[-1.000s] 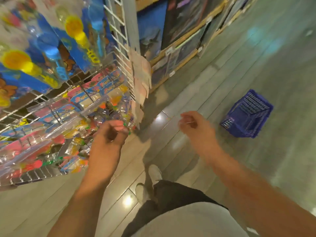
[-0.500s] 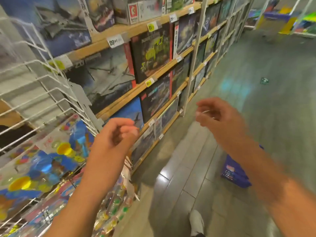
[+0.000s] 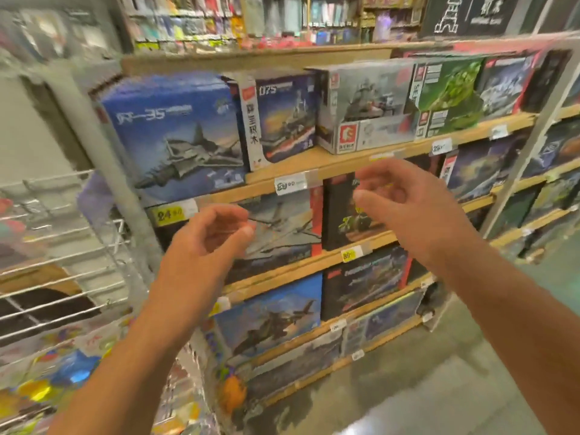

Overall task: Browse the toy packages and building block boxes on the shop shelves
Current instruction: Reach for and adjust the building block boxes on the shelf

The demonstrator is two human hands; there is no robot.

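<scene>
Wooden shelves [image 3: 314,169] hold rows of building block boxes. A big blue jet box [image 3: 175,136] stands top left, a warship box [image 3: 282,117] beside it, then a grey ship box [image 3: 364,105] and a green box [image 3: 448,92]. Lower rows carry a grey plane box [image 3: 282,230], a black box [image 3: 342,215] and a blue helicopter box [image 3: 270,321]. My left hand [image 3: 207,243] is raised before the grey plane box, fingers loosely curled, holding nothing. My right hand [image 3: 405,202] hovers before the black box, fingers loosely bent, empty.
A white wire rack [image 3: 62,246] with hanging toy packages [image 3: 56,381] stands at the left. A grey upright post [image 3: 103,152] separates it from the shelves. Grey floor [image 3: 423,387] lies at the lower right. Yellow and white price tags [image 3: 171,212] line the shelf edges.
The view swung up from the floor and toy rack to the block boxes. Both hands rose in front of the shelves; the blue basket is out of sight.
</scene>
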